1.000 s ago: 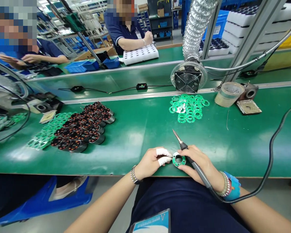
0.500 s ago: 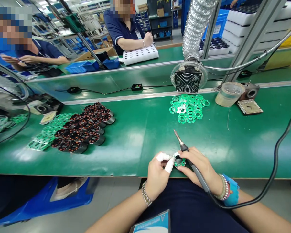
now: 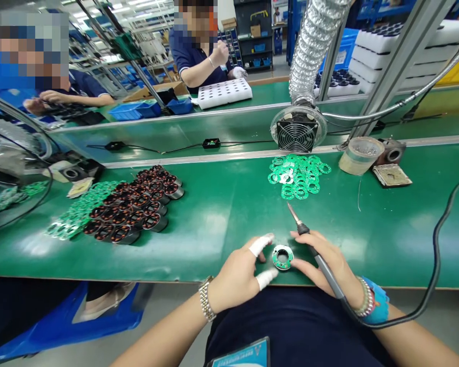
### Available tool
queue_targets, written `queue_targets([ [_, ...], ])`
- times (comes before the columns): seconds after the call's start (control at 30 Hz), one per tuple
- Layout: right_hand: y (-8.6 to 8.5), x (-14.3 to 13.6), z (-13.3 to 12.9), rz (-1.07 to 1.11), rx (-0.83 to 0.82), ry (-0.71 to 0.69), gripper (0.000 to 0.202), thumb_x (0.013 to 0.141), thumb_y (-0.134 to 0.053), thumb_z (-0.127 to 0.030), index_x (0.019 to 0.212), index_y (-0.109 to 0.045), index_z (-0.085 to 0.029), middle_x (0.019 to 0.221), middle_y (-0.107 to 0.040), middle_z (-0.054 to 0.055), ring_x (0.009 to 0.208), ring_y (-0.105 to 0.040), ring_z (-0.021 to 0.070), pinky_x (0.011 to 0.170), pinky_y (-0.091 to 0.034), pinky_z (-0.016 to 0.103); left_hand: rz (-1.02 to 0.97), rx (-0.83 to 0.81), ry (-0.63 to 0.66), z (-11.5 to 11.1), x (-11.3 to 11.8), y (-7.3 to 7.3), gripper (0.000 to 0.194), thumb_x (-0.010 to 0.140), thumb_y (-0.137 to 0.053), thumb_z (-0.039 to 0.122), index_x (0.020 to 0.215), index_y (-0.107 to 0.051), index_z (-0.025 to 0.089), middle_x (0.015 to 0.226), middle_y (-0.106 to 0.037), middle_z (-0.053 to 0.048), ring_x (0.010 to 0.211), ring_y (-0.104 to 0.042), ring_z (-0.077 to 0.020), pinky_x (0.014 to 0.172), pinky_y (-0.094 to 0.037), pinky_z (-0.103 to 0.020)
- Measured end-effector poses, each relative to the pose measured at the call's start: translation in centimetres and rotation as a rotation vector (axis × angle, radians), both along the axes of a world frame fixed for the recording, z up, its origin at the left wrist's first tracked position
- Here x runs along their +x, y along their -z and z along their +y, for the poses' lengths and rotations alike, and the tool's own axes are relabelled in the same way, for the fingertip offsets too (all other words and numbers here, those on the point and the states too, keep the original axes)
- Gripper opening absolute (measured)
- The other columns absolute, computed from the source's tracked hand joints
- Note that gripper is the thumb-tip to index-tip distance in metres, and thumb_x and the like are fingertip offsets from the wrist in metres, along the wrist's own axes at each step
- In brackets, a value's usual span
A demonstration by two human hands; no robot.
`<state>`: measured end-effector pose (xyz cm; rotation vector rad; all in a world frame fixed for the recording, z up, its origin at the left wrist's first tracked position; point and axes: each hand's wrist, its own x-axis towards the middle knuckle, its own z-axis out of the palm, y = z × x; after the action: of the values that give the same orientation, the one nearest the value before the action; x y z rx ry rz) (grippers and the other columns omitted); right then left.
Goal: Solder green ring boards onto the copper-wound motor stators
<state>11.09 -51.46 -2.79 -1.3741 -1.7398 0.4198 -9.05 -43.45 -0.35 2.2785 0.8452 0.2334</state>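
A round part with a green and white ring board on top point(image 3: 282, 257) lies on the green bench near its front edge. On its left is my left hand point(image 3: 241, 272), thumb and forefinger wrapped in white and spread apart, holding nothing. My right hand point(image 3: 329, 260) holds a soldering iron point(image 3: 324, 266) whose metal tip points up and away from me, above the round part. The thumb of my right hand touches or nearly touches the part's right side. A pile of green ring boards point(image 3: 300, 176) lies beyond the iron's tip.
Copper-wound black parts point(image 3: 128, 206) stand at the left beside more green boards point(image 3: 80, 209). A fan point(image 3: 297, 135) with a foil duct is at the back. A tub point(image 3: 360, 154) and a sponge tray point(image 3: 392, 175) are at the right. Two people work across and to the left.
My left hand has let go of the round part and opened, moving left. The iron and my right hand have shifted slightly right. The person across has raised a hand.
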Motion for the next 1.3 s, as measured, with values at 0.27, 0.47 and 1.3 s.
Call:
queue_targets([
  [0.27,-2.0,9.2,3.9,-0.293,0.132,0.34,0.031,0.081,-0.058,-0.032,0.11,-0.052,-0.021,0.107,-0.063,0.007,0.093,-0.062,0.0215,0.082,-0.051,0.033,0.038,-0.067,0.074,2.6,2.8,0.3,0.046,0.062,-0.073,0.042,0.099,-0.057,0.021,0.091,-0.064,-0.004,0.079,-0.061,-0.0214,0.07,-0.048,-0.03],
  [0.47,-2.2,17.4,8.2,-0.424,0.196,0.624,0.026,0.084,-0.047,-0.041,0.099,-0.056,-0.021,0.091,-0.064,0.011,0.081,-0.063,0.0289,0.077,-0.049,0.042,-0.024,0.048,-0.294,14.7,3.8,0.2,0.038,0.061,-0.073,0.036,0.093,-0.06,0.021,0.088,-0.067,-0.003,0.081,-0.063,-0.0207,0.074,-0.047,-0.028],
  [1.3,1.6,11.7,10.6,-0.304,-0.105,0.186,0.035,0.082,-0.057,-0.027,0.114,-0.043,-0.019,0.12,-0.053,0.013,0.111,-0.054,0.0248,0.092,-0.047,0.043,0.004,0.33,-0.105,25.8,9.7,2.7,0.07,0.075,-0.059,0.049,0.134,-0.036,0.017,0.143,-0.034,-0.012,0.131,-0.031,-0.0274,0.108,-0.025,-0.04],
])
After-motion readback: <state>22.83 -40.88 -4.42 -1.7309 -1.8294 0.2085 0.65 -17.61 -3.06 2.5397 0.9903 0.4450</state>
